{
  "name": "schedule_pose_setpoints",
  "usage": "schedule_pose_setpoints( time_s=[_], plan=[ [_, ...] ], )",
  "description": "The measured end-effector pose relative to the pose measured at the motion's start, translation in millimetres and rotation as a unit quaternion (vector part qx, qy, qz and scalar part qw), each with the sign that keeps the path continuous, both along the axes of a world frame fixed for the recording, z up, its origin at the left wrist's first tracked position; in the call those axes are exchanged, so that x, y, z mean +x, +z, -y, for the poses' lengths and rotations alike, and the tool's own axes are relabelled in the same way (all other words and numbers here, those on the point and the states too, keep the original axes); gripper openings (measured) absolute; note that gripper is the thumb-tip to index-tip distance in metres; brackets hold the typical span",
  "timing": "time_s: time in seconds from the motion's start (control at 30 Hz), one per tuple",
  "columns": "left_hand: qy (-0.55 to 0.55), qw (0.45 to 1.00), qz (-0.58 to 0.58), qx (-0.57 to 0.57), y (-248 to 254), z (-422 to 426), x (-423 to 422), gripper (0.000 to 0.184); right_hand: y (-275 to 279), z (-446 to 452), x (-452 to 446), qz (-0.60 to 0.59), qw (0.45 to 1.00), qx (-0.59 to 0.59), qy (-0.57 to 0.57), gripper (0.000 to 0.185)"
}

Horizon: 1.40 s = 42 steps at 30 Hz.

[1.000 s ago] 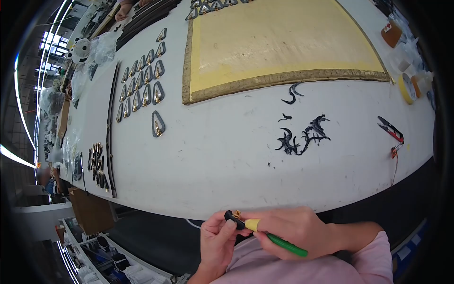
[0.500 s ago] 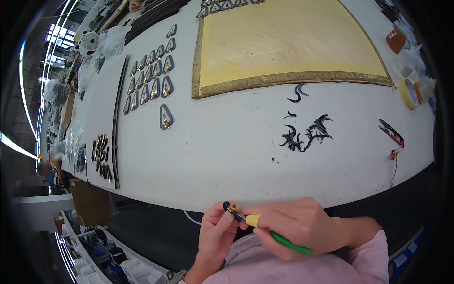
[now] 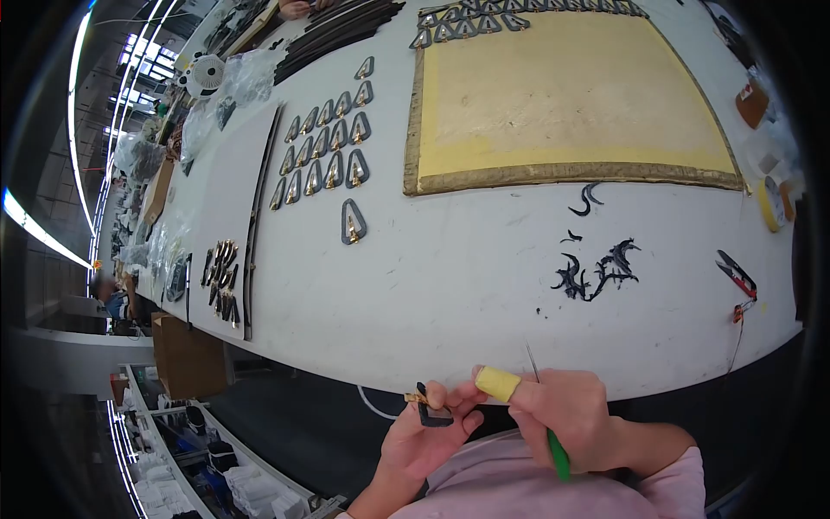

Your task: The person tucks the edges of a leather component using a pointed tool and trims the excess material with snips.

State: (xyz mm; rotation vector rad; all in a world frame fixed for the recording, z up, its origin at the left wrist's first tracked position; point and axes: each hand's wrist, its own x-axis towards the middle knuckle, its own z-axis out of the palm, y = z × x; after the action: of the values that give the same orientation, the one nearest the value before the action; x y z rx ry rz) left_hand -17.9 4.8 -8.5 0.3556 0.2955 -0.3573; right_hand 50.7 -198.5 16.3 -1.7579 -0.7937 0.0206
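Note:
Between the fingers of my left hand is a small dark triangular loop with gold-coloured metal at one end. My right hand is closed round a green-handled awl, whose thin metal point sticks up past the knuckles, away from the loop. Yellow tape wraps one right-hand digit, which reaches close to the left fingertips; whether they touch is hard to tell. Both hands are at the table's front edge. On the table, black curled trimmings lie beyond my right hand.
Rows of similar triangular loops lie left of centre, with more along the far edge of a yellow-bordered board. Black and gold pieces lie on a panel at left. Red-handled snips and a tape roll are at right.
The awl's tip has come away from the loop and now points upward. My left hand has turned, so the loop's triangular outline shows. The view has shifted, moving the table contents rightward.

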Motion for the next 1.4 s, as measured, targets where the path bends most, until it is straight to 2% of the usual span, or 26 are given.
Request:
schedule_pose_setpoints(
  time_s=[0.03,0.1,0.13,0.17,0.23,0.3,0.37,0.43,0.5,0.7,0.83,0.87,0.9,0.93,1.03,1.07,1.13,1.17,1.23,1.4],
  plan=[
    [-0.001,1.0,0.003,-0.006,0.2,0.7,1.8,0.02,-1.5,-3.1,0.2,0.003,1.0,-0.006,-0.001,0.028],
    [-0.027,0.997,0.033,0.059,1.5,4.6,5.9,0.017,-10.7,-16.9,-1.1,0.086,0.99,0.057,-0.096,0.025],
    [0.013,0.995,-0.053,0.08,12.0,14.4,9.9,0.013,-13.0,-16.8,-1.6,0.092,0.99,0.047,-0.096,0.025],
    [0.011,0.996,-0.048,0.069,11.2,18.8,10.9,0.013,-14.7,-15.7,-2.0,0.07,0.991,0.054,-0.097,0.026],
    [0.018,0.976,-0.037,0.212,10.2,25.0,12.9,0.014,-14.5,-11.8,-0.8,0.056,0.992,0.052,-0.098,0.027],
    [0.025,0.977,-0.044,0.207,11.7,27.3,16.0,0.016,-11.9,-7.9,0.6,-0.027,0.993,0.065,-0.098,0.027],
    [-0.005,0.964,-0.01,0.264,7.3,24.5,16.3,0.016,-9.3,-4.7,2.7,-0.043,0.993,0.063,-0.088,0.025],
    [-0.011,0.966,-0.004,0.258,9.9,23.7,18.7,0.014,-6.0,-1.5,4.2,-0.061,0.993,0.063,-0.081,0.024],
    [-0.018,0.967,0.002,0.253,13.9,23.4,22.1,0.014,-2.1,1.9,5.4,-0.14,0.986,0.067,-0.055,0.023],
    [-0.074,0.975,0.007,0.208,21.1,20.0,28.4,0.014,5.5,3.7,9.9,-0.168,0.983,0.061,-0.033,0.02],
    [-0.144,0.981,0.006,0.126,23.3,14.1,31.2,0.008,2.8,-0.5,8.9,-0.175,0.981,0.08,-0.031,0.022],
    [-0.178,0.981,-0.005,0.083,24.1,13.0,31.8,0.009,-1.0,-2.8,6.6,-0.026,0.996,0.038,-0.075,0.024],
    [-0.179,0.981,-0.005,0.079,25.8,12.5,31.9,0.009,-2.6,-4.3,4.6,0.123,0.985,-0.005,-0.118,0.027],
    [-0.21,0.976,-0.026,0.051,28.5,12.8,31.5,0.009,-0.7,-4.4,4.6,0.199,0.97,-0.015,-0.141,0.03],
    [-0.242,0.968,-0.062,0.004,35.4,18.7,33.3,0.008,-6.8,1.1,2.2,0.194,0.97,-0.008,-0.145,0.031],
    [-0.207,0.975,-0.059,0.063,37.5,20.9,34.3,0.01,-7.4,5.1,4.0,0.196,0.97,-0.01,-0.143,0.031],
    [-0.137,0.972,-0.019,0.189,37.0,23.6,34.3,0.01,-8.1,13.9,6.4,-0.016,0.993,0.065,-0.096,0.033],
    [-0.136,0.972,-0.015,0.191,40.0,25.8,37.3,0.01,-7.2,16.6,8.0,-0.012,0.993,0.067,-0.096,0.033],
    [-0.139,0.947,0.047,0.288,47.6,34.5,41.1,0.012,-4.0,25.7,3.8,-0.005,0.995,0.063,-0.074,0.036],
    [-0.201,0.94,0.068,0.267,53.8,61.5,58.2,0.013,5.9,58.1,-1.8,0.004,0.99,0.064,-0.127,0.032]
  ],
)
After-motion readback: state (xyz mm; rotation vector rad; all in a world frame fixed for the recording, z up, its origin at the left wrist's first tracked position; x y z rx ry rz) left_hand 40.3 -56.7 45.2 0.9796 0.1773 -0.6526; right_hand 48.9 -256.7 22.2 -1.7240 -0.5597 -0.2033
